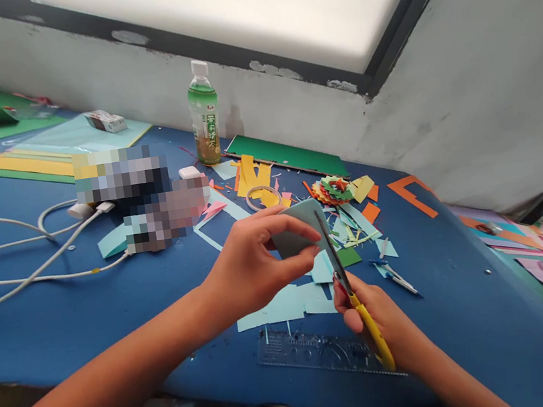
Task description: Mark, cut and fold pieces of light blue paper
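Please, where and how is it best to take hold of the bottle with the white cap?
Probably around the middle of the bottle, from the front: it stands upright, its tall, narrow body suits a sideways grasp, and the wall is behind it.

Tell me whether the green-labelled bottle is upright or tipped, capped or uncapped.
Upright and capped: the bottle stands on its base on the blue table, white cap on top.

Blurring masks items (167, 215) by the cables (49, 278); the left hand (271, 254) partly hides blue paper (291, 244).
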### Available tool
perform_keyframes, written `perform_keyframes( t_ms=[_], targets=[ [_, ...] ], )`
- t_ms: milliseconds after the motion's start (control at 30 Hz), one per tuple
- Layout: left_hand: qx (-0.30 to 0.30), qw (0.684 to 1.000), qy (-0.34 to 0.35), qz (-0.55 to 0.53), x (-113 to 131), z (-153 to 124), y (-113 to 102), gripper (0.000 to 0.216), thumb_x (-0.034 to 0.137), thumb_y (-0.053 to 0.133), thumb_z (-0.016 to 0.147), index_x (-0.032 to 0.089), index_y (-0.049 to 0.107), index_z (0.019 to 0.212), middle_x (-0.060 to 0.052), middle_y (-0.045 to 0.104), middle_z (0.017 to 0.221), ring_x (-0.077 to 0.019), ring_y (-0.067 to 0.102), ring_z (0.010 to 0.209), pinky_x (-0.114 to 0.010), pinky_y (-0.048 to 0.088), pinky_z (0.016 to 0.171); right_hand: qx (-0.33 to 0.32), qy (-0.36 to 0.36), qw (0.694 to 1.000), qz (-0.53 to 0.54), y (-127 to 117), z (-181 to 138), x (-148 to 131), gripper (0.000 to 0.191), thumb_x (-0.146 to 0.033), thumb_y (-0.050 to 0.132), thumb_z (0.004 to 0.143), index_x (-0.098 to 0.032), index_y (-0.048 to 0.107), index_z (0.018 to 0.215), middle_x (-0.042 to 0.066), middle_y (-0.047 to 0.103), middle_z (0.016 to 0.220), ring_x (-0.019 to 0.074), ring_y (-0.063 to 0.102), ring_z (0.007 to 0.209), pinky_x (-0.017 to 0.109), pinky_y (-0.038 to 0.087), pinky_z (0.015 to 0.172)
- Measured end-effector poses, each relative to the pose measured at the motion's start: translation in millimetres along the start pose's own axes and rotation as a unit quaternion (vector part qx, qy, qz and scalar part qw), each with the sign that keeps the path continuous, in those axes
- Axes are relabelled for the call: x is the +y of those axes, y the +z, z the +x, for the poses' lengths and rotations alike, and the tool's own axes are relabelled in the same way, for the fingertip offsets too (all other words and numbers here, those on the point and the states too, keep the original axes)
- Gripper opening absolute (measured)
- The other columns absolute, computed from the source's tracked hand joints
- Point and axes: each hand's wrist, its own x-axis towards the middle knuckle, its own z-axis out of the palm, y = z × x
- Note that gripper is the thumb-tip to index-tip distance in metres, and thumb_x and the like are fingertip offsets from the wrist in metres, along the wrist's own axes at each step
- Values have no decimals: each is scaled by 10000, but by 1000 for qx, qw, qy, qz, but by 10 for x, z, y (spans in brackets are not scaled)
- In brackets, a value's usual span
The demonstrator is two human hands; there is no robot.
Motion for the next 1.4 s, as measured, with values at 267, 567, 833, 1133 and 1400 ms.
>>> perform_keyframes(
  t_ms=[267,567,833,1133,1400],
  targets=[
    [-24,999,7,32,-11,-2,27,64,142,644,715,166,664,770,-6,599,786,-94,560,635,-201,472,552,11,-22,999,-26,-12,-3,-9,114,-309,349,771,-225,376,699,-15,548,556,142,454,491,246,326,499],
    [-27,1000,4,15,-17,-1,28,71,133,643,719,168,656,779,6,592,779,-85,560,634,-193,456,545,10,-2,1000,3,2,-2,16,90,-307,376,746,-226,389,709,-40,515,512,121,395,449,227,335,465],
    [-27,999,0,23,-4,1,18,72,141,640,716,169,664,778,4,585,772,-89,557,635,-193,453,539,17,-9,1000,4,27,8,26,88,-295,394,755,-220,394,710,-29,550,551,122,451,476,221,352,468],
    [-26,999,5,47,-11,-25,52,78,168,644,716,195,683,777,-1,621,714,-135,588,747,-201,468,566,17,-17,1000,-3,16,12,13,86,-294,390,774,-224,394,725,-20,569,593,128,464,491,233,360,488],
    [-28,999,0,27,-9,-16,56,89,126,639,707,176,674,772,5,603,739,-95,570,644,-184,452,536,14,-10,999,33,26,-8,50,108,-294,394,798,-220,405,719,-50,496,513,107,411,437,219,338,455]
  ],
)
